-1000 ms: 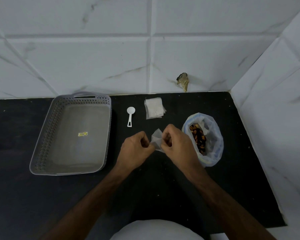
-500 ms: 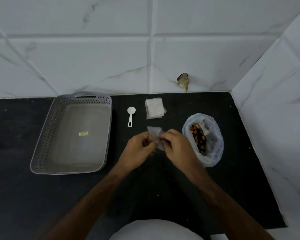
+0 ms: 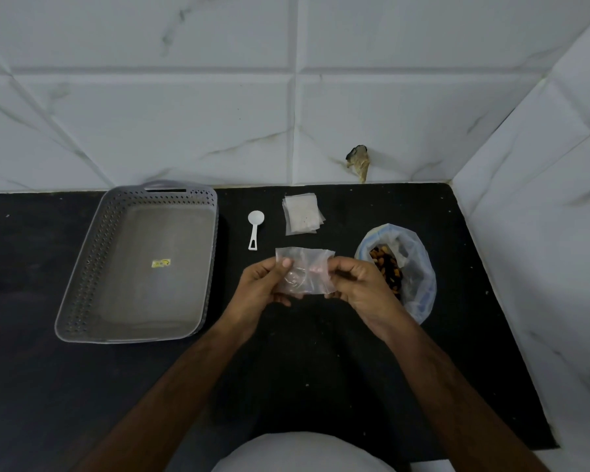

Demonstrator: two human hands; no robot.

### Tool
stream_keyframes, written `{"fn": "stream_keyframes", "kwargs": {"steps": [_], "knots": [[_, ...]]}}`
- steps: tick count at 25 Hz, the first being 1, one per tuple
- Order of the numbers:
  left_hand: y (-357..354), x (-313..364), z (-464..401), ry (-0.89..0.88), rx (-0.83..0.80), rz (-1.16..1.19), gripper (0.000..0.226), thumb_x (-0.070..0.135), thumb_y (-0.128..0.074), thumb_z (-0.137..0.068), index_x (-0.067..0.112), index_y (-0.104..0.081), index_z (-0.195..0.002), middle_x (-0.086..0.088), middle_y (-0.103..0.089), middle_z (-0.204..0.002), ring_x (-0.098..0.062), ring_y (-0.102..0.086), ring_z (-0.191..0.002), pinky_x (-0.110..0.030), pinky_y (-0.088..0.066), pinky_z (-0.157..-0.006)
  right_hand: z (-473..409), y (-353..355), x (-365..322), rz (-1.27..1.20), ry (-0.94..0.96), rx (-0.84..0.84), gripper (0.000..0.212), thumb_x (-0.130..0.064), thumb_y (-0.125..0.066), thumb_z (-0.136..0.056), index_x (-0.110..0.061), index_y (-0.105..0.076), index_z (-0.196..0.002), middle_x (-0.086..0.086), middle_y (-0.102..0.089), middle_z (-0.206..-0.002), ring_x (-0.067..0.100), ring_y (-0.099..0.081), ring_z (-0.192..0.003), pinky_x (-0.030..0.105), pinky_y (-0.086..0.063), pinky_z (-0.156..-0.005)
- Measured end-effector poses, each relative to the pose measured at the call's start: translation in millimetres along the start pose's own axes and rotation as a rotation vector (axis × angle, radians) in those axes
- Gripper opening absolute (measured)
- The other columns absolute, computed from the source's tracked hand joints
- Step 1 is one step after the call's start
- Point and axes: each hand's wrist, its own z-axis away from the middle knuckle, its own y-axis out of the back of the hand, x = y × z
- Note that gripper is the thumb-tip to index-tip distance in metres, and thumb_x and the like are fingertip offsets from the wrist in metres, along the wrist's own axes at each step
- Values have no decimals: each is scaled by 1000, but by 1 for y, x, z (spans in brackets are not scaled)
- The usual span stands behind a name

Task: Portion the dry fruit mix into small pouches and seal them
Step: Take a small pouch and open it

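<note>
From the head view, both hands hold one small clear pouch (image 3: pixel 304 271) above the middle of the black counter (image 3: pixel 82 386). The left hand (image 3: pixel 263 287) pinches the pouch's left side, thumb on its front and fingers curled behind. The right hand (image 3: pixel 358 284) pinches its right edge in the same way, so the pouch is stretched flat between them. Just beside the right hand, near the counter's right edge, sits the open bag of dry fruit mix (image 3: pixel 397 270). Towards the back edge lie a stack of spare pouches (image 3: pixel 302 214) and a white scoop (image 3: pixel 254 229). A grey tray (image 3: pixel 82 281) stands on the left part.
</note>
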Motion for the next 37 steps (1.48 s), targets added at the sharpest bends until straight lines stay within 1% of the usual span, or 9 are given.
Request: {"fn": "stream_keyframes", "kwargs": {"steps": [3, 9, 12, 16, 21, 26, 32, 35, 37], "knots": [[1, 3, -1, -65, 33, -100, 28, 27, -56, -102, 5, -72, -109, -14, -77, -96, -22, -70, -68, -28, -53, -57, 1, 2, -2, 112, 27, 12, 19, -8, -73, -89, -15, -75, -107, -1, -76, -105, 14, -73, -98, 32, -60, -83], [7, -1, -4, 30, 96, -136, 39, 36, -54, -102, 0, -69, -103, -7, -68, -72, -16, -60, -55, -29, -44, -51, 1, -5, -3, 225, 113, 70, 26, -18, -75, -89, -16, -73, -115, -2, -72, -101, -1, -67, -84, 16, -53, -71], [8, -2, -3, -5, 113, -125, 28, 32, -52, -103, 10, -67, -111, -5, -70, -82, -19, -63, -62, -28, -48, -54, 0, -3, -1, 333, 113, 73, 24, -20, -70, -93, -21, -71, -117, -2, -71, -99, 0, -66, -82, 16, -52, -70], [8, -2, -4, -5, 102, -133, 25, 22, -61, -99, 20, -60, -124, -5, -72, -107, -19, -72, -90, -31, -56, -72, 0, -2, 3, 225, 91, 64, 25, -15, -74, -90, -20, -74, -115, -5, -76, -104, 9, -71, -95, 26, -59, -81], [10, -5, -4, -46, 156, 13, 28, 7, -66, -93, 13, -64, -120, -5, -72, -94, -19, -68, -86, -34, -57, -74, -2, -3, 8, 231, 158, 78, 27, -2, -73, -88, -13, -75, -113, -4, -75, -106, 6, -71, -99, 24, -59, -80], [9, -2, -4, 6, 75, 48, 48, 21, -76, -79, 9, -63, -123, -10, -75, -110, -26, -72, -99, -37, -58, -79, -3, -1, 9, 167, 160, 79, 29, -1, -66, -93, -13, -73, -119, -4, -75, -111, 6, -70, -106, 24, -58, -87], [7, -2, -2, -169, 122, -35, 33, 12, -75, -84, 9, -65, -115, -11, -72, -102, -26, -68, -92, -37, -56, -74, -5, -2, 7, 344, 127, 79, 33, 2, -50, -100, -21, -71, -112, -8, -71, -109, 2, -67, -100, 19, -56, -85], [4, -5, 0, -174, 98, -104, 29, 2, -67, -92, 12, -69, -119, -3, -74, -108, -16, -68, -90, -26, -55, -69, -8, -3, 10, 296, 141, 106, 28, 11, -47, -98, -5, -69, -91, 6, -67, -104, 22, -66, -92, 24, -52, -75], [6, -6, 0, -180, 85, -126, 33, 1, -64, -94, 13, -67, -125, 0, -73, -117, -16, -69, -95, -25, -55, -69, -10, -2, 18, 268, 118, 87, 22, 12, -47, -96, 5, -67, -98, 11, -65, -108, 37, -59, -90, 32, -48, -72]]}}
